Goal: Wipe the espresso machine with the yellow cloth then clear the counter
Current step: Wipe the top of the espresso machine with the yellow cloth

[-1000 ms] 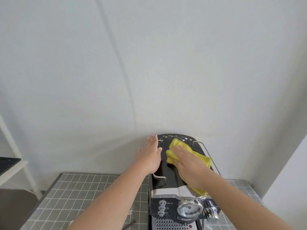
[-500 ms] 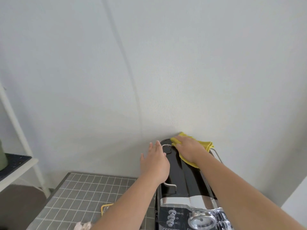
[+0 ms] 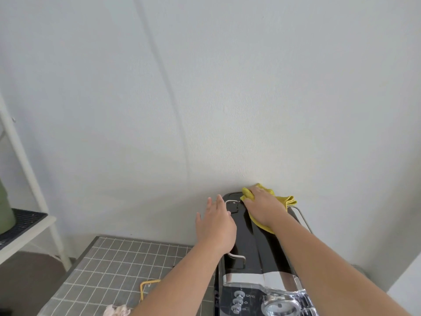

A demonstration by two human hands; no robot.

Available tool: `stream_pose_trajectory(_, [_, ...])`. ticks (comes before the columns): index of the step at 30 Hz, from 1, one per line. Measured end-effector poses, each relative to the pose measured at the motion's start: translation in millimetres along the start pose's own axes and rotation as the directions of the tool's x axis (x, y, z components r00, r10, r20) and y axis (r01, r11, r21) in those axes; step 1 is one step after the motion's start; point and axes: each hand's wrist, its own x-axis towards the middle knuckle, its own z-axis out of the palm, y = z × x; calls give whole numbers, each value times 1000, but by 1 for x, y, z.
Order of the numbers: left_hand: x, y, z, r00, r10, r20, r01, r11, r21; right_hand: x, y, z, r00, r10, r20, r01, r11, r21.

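Note:
The espresso machine point(image 3: 257, 249) stands against the wall, with a glossy black top, a chrome rail and a silver front panel with a gauge. My right hand point(image 3: 262, 206) presses the yellow cloth point(image 3: 284, 200) flat on the far back of the machine's top, close to the wall. My left hand point(image 3: 215, 224) rests with spread fingers on the machine's left top edge, holding nothing.
A grey tiled counter point(image 3: 109, 258) lies left of the machine, carrying a yellow wire-like frame point(image 3: 148, 287) and a crumpled pale tissue point(image 3: 117, 310). A white shelf point(image 3: 29, 226) with a green container point(image 3: 5, 215) stands at far left.
My right hand has pushed the yellow cloth from the middle of the machine's top to its back edge. The view has tilted, revealing more of the counter.

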Motion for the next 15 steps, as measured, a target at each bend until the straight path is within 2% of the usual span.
stream_pose_trajectory(4, [1, 0, 0, 1000, -5, -5, 5, 1000, -1, -4, 2, 2, 982, 164, -93, -173, 980, -101])
stream_pose_trajectory(6, [1, 0, 1, 1000, -4, -3, 4, 1000, -7, -5, 0, 1, 979, 141, -149, -158, 981, -111])
stream_pose_trajectory(8, [1, 0, 1, 1000, -2, 0, 2, 1000, -13, -4, 1, -2, 993, 74, -93, -85, 990, -113])
stream_pose_trajectory(9, [1, 0, 1, 1000, -2, 2, 2, 1000, -13, -2, 2, -5, 999, 45, -19, -46, 996, -75])
stream_pose_trajectory(11, [2, 0, 2, 1000, 3, 3, -3, 1000, -5, 2, 0, -9, 991, -14, 135, -4, 991, 136])
stream_pose_trajectory(13, [3, 1, 2, 1000, 7, -2, -7, 1000, -4, 5, -7, -11, 979, -30, 201, -29, 958, 286])
stream_pose_trajectory(15, [2, 1, 1, 1000, 9, -5, -9, 1000, -5, 7, -16, -12, 974, -41, 222, -40, 936, 350])
